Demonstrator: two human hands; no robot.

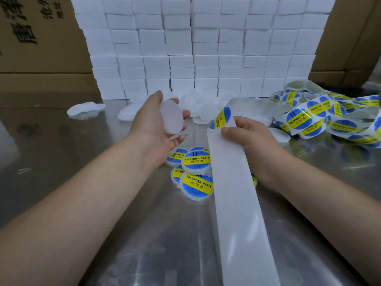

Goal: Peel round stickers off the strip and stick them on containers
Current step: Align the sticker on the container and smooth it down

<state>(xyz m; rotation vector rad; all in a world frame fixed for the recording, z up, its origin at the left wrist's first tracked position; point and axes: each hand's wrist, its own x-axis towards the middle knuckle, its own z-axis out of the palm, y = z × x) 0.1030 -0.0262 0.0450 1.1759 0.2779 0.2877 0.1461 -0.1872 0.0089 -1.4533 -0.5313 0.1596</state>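
Showing blue-and-yellow round sticker (220,118) on white strip (233,182)

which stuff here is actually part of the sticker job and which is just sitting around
In the job: left hand holding a bare container; right hand pinching the backing strip; blue-yellow sticker lifting at its bend; tangled sticker strip on the right; labelled containers between the arms.
Just there: stacked white boxes; cardboard cartons behind.
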